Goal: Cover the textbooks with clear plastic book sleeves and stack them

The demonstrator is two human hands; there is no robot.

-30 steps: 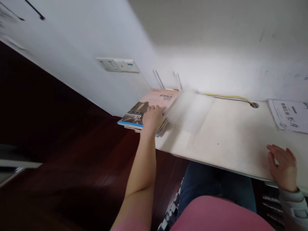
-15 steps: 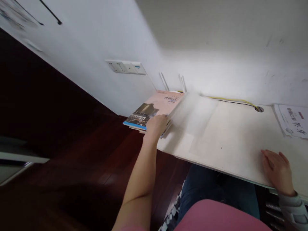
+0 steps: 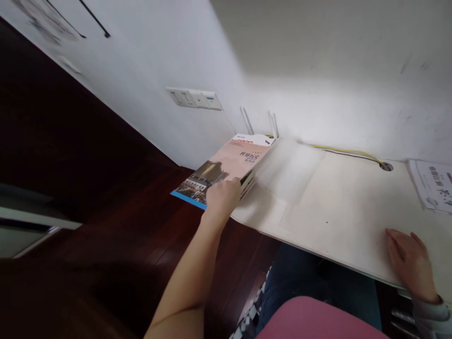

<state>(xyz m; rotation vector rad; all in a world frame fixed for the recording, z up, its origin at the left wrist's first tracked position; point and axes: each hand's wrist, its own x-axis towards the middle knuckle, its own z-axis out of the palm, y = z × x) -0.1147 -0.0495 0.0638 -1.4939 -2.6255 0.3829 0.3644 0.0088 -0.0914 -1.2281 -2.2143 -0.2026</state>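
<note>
My left hand [image 3: 223, 197] is closed on the near edge of a history book [image 3: 231, 159] with a pink cover, a photo of a building and a blue strip. The book lies tilted on a stack of books [image 3: 248, 184] at the left end of the white desk [image 3: 348, 202]. Behind its top edge shows another cover, white with red marks [image 3: 254, 138]. My right hand [image 3: 413, 261] rests on the desk near the front edge, fingers loosely apart, holding nothing; a greyish sleeve covers its wrist.
A clear, blurry plastic sheet or cover [image 3: 287, 167] lies right of the stack. White antennas [image 3: 273, 125] rise behind it. A yellow cable [image 3: 344, 149] runs along the wall to a desk hole [image 3: 386, 166]. A calligraphy booklet [image 3: 432, 186] lies far right. Wall sockets [image 3: 194, 98] are at left.
My left hand has drawn the pink book toward me and left, uncovering the top of the white cover beneath. My right hand stays on the desk; the view has shifted slightly.
</note>
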